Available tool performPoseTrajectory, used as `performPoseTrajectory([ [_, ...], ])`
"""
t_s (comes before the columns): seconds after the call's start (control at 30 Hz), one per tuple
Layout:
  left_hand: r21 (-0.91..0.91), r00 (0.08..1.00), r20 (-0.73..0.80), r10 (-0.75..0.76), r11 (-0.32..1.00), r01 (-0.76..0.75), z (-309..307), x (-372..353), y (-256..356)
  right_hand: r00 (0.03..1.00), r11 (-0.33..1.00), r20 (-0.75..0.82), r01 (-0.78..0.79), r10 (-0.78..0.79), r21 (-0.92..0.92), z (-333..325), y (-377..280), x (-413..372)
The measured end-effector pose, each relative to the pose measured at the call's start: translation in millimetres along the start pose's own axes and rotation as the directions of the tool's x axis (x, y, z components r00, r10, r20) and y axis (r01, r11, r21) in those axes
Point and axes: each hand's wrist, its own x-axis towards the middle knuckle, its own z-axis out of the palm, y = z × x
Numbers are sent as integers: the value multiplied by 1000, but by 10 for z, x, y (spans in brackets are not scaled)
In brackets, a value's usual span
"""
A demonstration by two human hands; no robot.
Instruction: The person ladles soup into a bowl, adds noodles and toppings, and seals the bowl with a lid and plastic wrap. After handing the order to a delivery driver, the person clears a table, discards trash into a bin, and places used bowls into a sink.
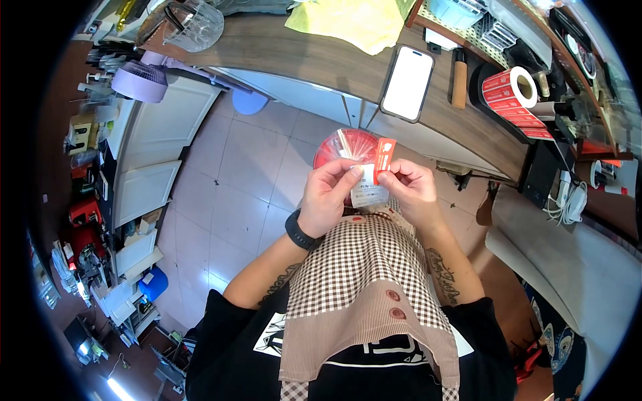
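My left hand (329,195) is closed, thumb and finger pinching the upper left edge of a small white printed label (370,194). In my right hand (413,189), also closed, a red sticker strip with white print (384,152) is pinched at its lower end and stands up above the thumb. The strip overlaps the label's upper right corner. Just beyond both hands is a round red bin (322,155) with a clear plastic bag in it. Pale sticks (344,142) poke up there. My fingertips behind the label are hidden.
On the wooden counter (321,57) ahead lie a phone with a white screen (406,83), a brown-handled tool (459,85) and a yellow cloth (354,23). A roll of red stickers (511,90) stands at right. A lilac fan (140,81) is at left, a grey seat (548,250) at right.
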Motion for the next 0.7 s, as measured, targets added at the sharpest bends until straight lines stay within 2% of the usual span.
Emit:
performPoseTrajectory([
  [0.1, 55, 1000, 13, 23, 998, -24, 144, 15, 79, 999, 994, -14, 48, -49, -94, -27, 54, -34],
  [0.17, 136, 998, 60, -5, 991, -4, 25, 43, -33, 997, 982, -15, 73, -76, -173, 16, -20, -60],
  [0.3, 200, 993, 108, -48, 979, 25, 27, 103, -77, 990, 995, -118, 76, -83, -69, 17, 19, -88],
  [0.37, 86, 994, 89, 65, 994, -73, 85, 141, -41, 990, 995, -119, 69, -78, -75, -61, -13, -118],
  [0.4, 30, 991, 76, 115, 993, -117, 118, 149, -5, 989, 970, -148, -46, 11, -239, -133, -198, -172],
  [0.47, 82, 994, 88, 58, 994, -66, 91, 200, 122, 983, 847, -176, -51, -51, -529, -273, -364, -237],
  [0.5, 83, 992, 109, 56, 994, -65, 69, 217, 163, 982, 797, -189, -90, -30, -597, -328, -449, -264],
  [0.57, 104, 981, 176, 76, 990, -95, 66, 245, 208, 990, 696, -136, -72, -36, -714, -362, -625, -331],
  [0.7, 105, 983, 181, 16, 994, -36, 193, 270, 335, 991, 629, 7, 92, -135, -772, -297, -662, -361],
])
